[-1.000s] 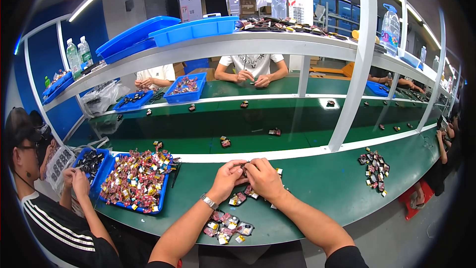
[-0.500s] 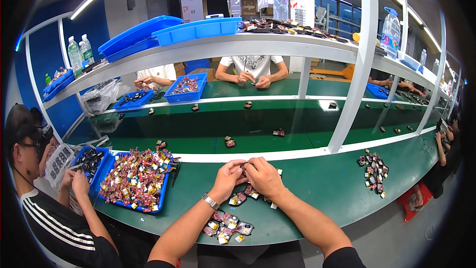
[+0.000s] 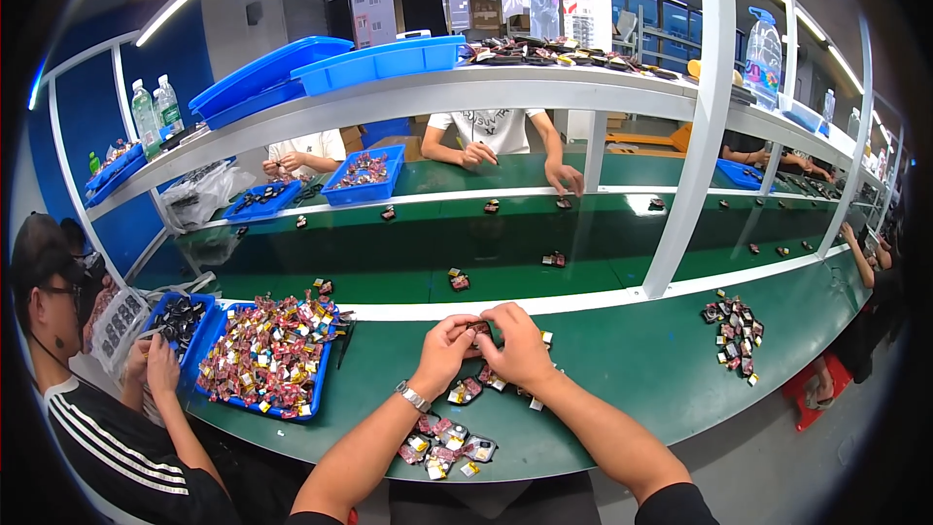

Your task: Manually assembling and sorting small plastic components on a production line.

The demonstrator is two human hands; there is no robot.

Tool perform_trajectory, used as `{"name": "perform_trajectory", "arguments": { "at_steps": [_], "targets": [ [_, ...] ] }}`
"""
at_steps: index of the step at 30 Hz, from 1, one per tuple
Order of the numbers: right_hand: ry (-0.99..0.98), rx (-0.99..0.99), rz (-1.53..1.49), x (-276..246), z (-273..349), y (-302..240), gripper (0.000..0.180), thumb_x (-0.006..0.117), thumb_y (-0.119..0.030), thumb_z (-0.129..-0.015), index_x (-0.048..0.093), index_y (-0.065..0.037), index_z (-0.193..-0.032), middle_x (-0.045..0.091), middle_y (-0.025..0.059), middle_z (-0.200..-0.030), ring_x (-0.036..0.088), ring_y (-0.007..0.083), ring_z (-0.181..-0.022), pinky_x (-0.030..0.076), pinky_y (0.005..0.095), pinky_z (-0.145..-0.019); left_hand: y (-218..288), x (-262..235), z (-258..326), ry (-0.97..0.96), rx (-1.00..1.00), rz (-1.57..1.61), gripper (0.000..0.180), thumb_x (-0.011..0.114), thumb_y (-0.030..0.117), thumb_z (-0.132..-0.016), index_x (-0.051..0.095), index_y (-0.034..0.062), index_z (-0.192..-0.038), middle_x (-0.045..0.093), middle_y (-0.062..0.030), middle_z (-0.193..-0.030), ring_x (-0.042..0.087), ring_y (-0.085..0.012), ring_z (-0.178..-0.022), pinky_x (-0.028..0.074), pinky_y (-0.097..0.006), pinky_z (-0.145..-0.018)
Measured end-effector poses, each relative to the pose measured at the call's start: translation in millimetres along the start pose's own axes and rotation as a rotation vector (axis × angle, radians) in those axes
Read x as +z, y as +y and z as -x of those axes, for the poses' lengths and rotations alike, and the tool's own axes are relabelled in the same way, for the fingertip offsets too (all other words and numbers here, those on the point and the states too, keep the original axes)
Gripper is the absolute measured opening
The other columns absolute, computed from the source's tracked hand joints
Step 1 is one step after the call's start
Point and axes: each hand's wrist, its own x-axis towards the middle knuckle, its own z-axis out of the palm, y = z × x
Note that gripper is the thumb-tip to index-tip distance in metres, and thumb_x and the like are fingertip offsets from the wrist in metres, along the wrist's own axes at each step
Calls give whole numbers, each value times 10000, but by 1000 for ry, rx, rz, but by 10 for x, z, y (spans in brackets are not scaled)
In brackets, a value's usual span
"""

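Over the green bench, my left hand [image 3: 447,351] is closed on a small dark electronic module [image 3: 480,329], its fingertips pinching one side. My right hand [image 3: 519,350] meets it from the other side, fingers bent against the same piece. Fingers cover most of the module, so its details are hidden. Just below my hands lie loose modules [image 3: 465,390] with dark shells and reddish circuit boards, some partly behind my right hand. Closer to me, between my forearms, a further cluster of such modules [image 3: 446,447] rests on the bench, with white and yellow parts showing.
A blue tray [image 3: 313,404] heaped with reddish boards stands left, beside a tray of black parts [image 3: 178,319] and a seated person [image 3: 117,428]. More modules [image 3: 736,335] lie right. Beyond a white rail, a green conveyor [image 3: 505,248] carries spaced modules. A white post [image 3: 692,136] supports the shelf.
My right hand's fingers have shifted slightly around the module; my left hand stays nearly still. Pieces on the conveyor have moved a little right. The person opposite has extended a hand to the conveyor.
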Motion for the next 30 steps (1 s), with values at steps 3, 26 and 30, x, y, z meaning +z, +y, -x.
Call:
{"name": "perform_trajectory", "arguments": {
  "at_steps": [3, 26, 30],
  "targets": [
    [-43, 216, -183, 22, 45, 113, 176, 687, -38, -798, 661, 3, -966, 641, 108, -910, 656, 208, -725, 543, 285, -639, -31, 34, -17, -38, 1, -68, 207, 497, 25, -969, 544, -23, -1165, 645, -104, -1091, 639, -154, -972, 578, -295, -806],
    [36, 615, -205, -28, -128, 702, 280, 782, -211, -760, 685, -5, -924, 712, 111, -847, 685, 171, -740, 539, 301, -698, 100, -39, -38, 9, 77, -17, 372, 524, -11, -921, 452, -27, -1285, 581, -189, -1246, 630, -222, -1063, 562, -305, -831],
    [96, 881, -100, -177, -359, 1530, 287, 789, -238, -751, 706, -20, -918, 717, 130, -818, 694, 227, -770, 538, 335, -739, 42, -94, -102, 45, 112, -137, 346, 517, -16, -907, 478, -44, -1250, 598, -186, -1214, 648, -226, -1023, 562, -299, -803]
  ]
}}
